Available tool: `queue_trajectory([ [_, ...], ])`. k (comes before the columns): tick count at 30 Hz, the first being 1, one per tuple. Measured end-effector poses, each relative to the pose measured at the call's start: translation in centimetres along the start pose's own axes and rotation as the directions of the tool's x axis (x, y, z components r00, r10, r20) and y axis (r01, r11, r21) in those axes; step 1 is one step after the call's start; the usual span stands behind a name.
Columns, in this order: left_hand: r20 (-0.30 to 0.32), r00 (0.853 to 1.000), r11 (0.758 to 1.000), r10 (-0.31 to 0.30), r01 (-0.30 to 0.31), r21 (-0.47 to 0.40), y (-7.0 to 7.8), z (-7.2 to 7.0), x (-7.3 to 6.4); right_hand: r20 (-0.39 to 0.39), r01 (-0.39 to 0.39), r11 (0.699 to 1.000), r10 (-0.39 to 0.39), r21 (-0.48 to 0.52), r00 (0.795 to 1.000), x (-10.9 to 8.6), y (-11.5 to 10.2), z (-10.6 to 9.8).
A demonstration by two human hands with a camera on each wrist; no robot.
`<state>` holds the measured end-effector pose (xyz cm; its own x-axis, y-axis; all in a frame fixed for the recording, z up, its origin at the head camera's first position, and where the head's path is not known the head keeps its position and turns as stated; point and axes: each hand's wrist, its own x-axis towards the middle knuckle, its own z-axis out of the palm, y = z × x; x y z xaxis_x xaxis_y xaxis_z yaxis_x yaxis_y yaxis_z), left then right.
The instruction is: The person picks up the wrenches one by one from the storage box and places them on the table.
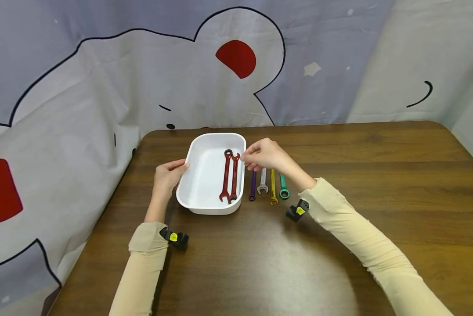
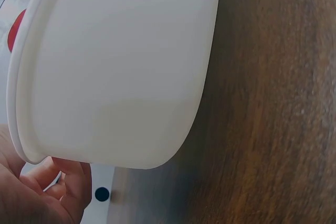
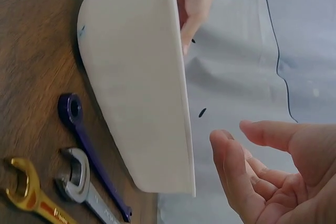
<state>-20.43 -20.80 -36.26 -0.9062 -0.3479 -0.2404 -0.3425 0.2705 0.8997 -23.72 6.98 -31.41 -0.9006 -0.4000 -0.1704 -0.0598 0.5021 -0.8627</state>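
A white plastic tub (image 1: 202,175) stands on the table, and two red wrenches lie side by side inside it, a left one (image 1: 226,175) and a right one (image 1: 234,177). My left hand (image 1: 166,179) pinches the tub's left rim, thumb on top and fingers below. By the right rim hovers my right hand (image 1: 271,156), its fingers loosely bent. The right wrist view shows a gap between its thumb (image 3: 268,134) and forefinger, with nothing in it. Just right of the tub lie a purple wrench (image 1: 253,186), a silver wrench (image 1: 263,184) and a yellow wrench (image 1: 273,186).
A green wrench (image 1: 284,192) lies at the right end of that row, partly hidden by the right wrist. Behind the wooden table (image 1: 378,184) hangs a printed cloth (image 1: 319,35). Small black cameras sit on both wrists.
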Motion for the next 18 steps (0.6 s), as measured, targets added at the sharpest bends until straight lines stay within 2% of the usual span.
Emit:
queue_trajectory([
  [9,-0.008,1.000,1.000,-0.004,0.004,-0.010,-0.1,0.3,0.0,0.021,0.004,0.999,-0.005,0.034,1.000,0.1,-0.6,0.8],
  [18,-0.015,1.000,1.000,0.015,-0.015,-0.018,0.0,0.7,0.0,0.036,0.036,0.999,-0.036,-0.003,0.999,0.8,-1.0,1.1],
])
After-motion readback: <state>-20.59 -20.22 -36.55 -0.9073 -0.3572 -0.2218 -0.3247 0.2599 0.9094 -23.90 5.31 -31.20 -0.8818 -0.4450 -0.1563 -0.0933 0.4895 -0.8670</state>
